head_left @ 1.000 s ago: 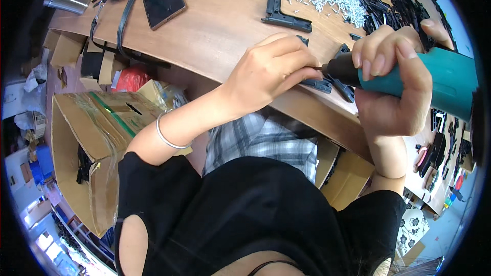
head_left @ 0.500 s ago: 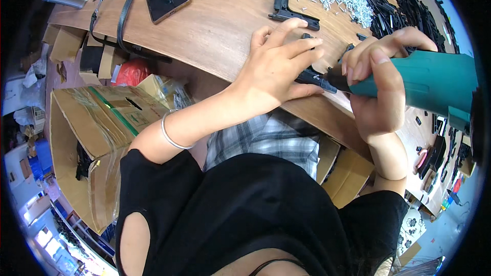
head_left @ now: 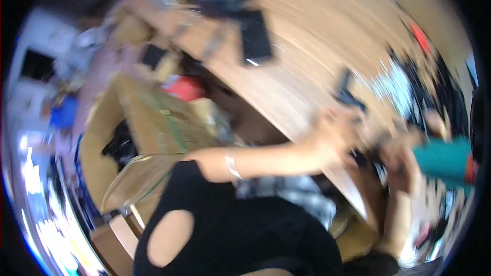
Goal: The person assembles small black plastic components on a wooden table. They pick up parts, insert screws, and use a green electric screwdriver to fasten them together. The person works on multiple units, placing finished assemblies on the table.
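Hands at the bench (head_left: 307,66) edge: my right hand (head_left: 404,158) wraps the teal driver (head_left: 445,159), my left hand (head_left: 335,135) steadies a black part (head_left: 350,97); blur hides whether its fingers are closed.

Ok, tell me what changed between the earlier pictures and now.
The view swung left and blurred, so the wooden table and hands slid toward the right edge. The left hand stays on the small black part at the table edge; the right hand keeps its hold on the teal power tool. Nothing visibly let go.
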Motion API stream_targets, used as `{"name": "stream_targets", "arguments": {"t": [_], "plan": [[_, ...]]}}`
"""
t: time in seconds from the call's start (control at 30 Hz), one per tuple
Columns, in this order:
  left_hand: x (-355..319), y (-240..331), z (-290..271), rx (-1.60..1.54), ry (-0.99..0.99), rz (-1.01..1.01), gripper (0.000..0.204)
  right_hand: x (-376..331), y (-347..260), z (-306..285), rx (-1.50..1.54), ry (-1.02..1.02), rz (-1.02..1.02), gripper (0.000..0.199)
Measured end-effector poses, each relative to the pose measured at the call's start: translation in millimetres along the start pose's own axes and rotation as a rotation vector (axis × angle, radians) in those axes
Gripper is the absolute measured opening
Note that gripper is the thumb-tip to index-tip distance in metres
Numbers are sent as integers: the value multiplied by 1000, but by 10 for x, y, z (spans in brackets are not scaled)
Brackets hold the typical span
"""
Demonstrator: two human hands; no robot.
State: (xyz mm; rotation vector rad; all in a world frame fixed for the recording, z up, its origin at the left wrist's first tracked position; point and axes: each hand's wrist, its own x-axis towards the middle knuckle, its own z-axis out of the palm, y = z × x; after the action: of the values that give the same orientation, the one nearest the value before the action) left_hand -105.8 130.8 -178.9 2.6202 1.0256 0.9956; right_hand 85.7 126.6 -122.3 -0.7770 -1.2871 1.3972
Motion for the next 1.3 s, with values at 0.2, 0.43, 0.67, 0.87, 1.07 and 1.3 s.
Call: {"name": "stream_targets", "arguments": {"t": [0.2, 0.43, 0.67, 0.87, 1.07, 1.3], "plan": [[548, -288, 235, -76, 130, -73, 50, 193, -266, -296, 49, 305, -446, 23], [1162, -724, 364, 51, -144, -431, 33, 23, -381, -305, -77, 347, -541, 31], [1356, -1067, 808, 361, -15, -84, 18, 54, -500, -106, -152, 410, -645, 40], [1144, -394, 33, -124, 192, -68, 13, 63, -682, 263, -160, 450, -693, 35], [763, 165, -335, -210, 20, -106, 14, 138, -627, 165, -227, 508, -735, 27], [463, 524, -386, -304, 141, 93, 16, -105, -764, 473, 7, 374, -640, 33]]}}
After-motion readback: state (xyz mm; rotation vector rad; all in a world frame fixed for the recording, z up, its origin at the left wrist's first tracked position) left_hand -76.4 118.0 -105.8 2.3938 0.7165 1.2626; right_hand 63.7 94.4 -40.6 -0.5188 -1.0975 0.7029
